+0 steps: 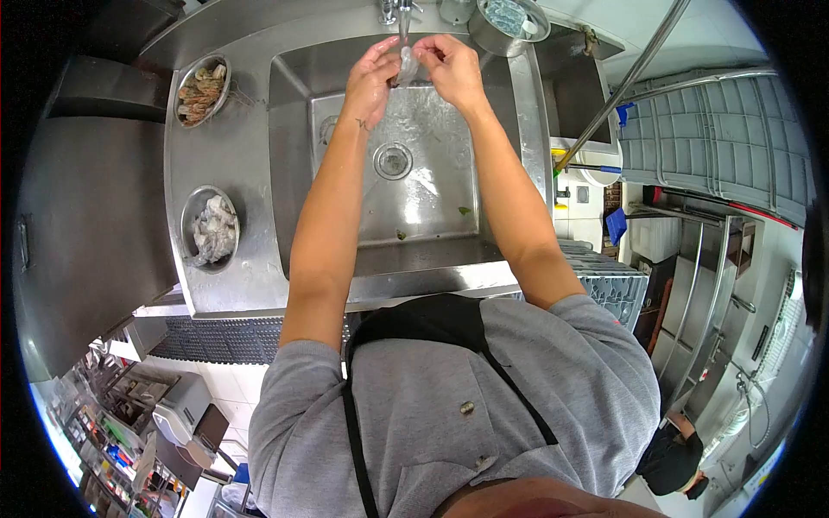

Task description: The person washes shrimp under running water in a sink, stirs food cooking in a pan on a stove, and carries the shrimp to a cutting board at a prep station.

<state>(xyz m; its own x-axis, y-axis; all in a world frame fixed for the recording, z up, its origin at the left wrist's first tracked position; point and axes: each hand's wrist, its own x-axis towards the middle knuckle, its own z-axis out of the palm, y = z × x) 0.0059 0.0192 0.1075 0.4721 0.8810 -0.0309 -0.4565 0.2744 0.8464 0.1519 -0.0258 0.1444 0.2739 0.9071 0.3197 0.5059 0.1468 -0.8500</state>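
Under the tap point(404, 15) at the far side of the sink, a pale, translucent peeled shrimp point(406, 66) hangs between my two hands. My left hand point(371, 82) is closed, gripping the shrimp from the left. From the right, my right hand point(449, 69) pinches at its edge with thumb and fingertips. Water wets both hands and the steel sink basin point(423, 203) below them. On the left counter, one metal bowl point(227, 86) holds whole shrimp with shells and heads point(201, 91). Nearer to me, another metal bowl point(186, 220) contains pale peeled shrimp point(214, 228).
A round drain point(393, 161) sits in the basin floor, with small green scraps lying nearby. At the back right corner stands a metal pot point(494, 41). A long metal pole point(635, 73) slants up on the right. Another person point(669, 457) is at the lower right.
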